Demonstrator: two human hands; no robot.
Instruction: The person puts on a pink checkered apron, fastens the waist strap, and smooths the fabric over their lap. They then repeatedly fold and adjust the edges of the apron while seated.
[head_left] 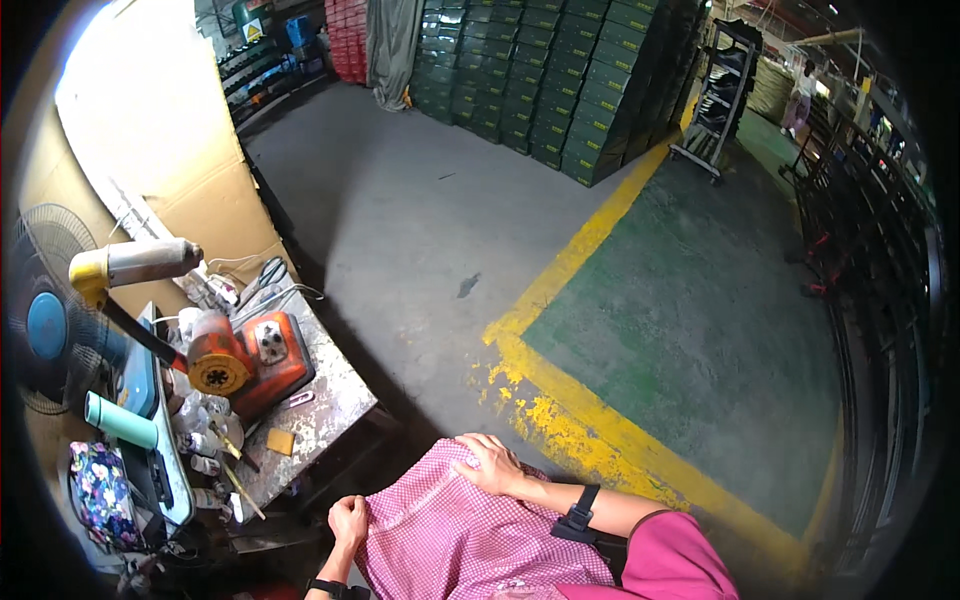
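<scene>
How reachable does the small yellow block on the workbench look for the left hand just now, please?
Probably yes: the yellow block lies uncovered on the workbench, with nothing visible between it and the left hand, though that hand would first have to release the pink checked cloth.

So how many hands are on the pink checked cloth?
2: the left hand grips the pink checked cloth at its left edge; the right hand is over its top edge.

Our left hand [348,522] is curled into a fist, near and left; our right hand [492,466] sits slightly farther away, back up, fingers bent, its forearm [625,509] slanting in from the right.
</scene>
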